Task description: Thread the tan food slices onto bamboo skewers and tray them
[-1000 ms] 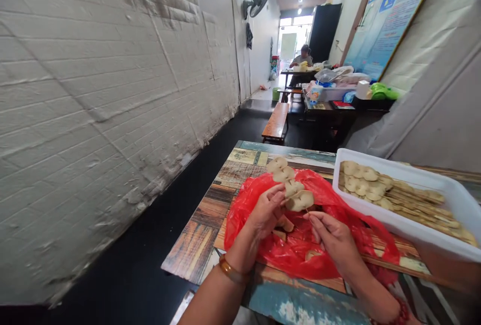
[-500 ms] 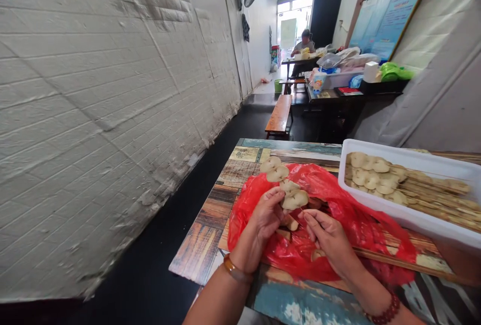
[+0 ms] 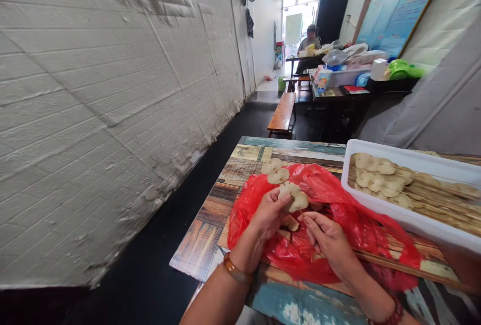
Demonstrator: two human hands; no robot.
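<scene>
Several pale round slices (image 3: 277,175), thin and slightly wavy, are threaded in a row on a thin skewer (image 3: 301,212). My left hand (image 3: 268,212) is closed on the nearer slices, thumb on top. Lower right of them, my right hand (image 3: 325,232) pinches the skewer near its bare end. Both hands are above an opened red plastic bag (image 3: 315,180) spread on the table. Loose pale pieces (image 3: 290,223) lie in the bag beneath my hands. Much of the skewer is hidden by the slices.
A white plastic tub (image 3: 347,165) with several skewers of slices stands at the right of the patterned table (image 3: 203,235). Bare sticks (image 3: 398,263) lie by my right forearm. Beyond are a wooden bench (image 3: 282,112), a cluttered dark table (image 3: 330,93) and a seated person (image 3: 310,44).
My left thumb has shifted forward over the nearer slices. My right hand has barely moved and keeps its pinch. The camera view has turned slightly left.
</scene>
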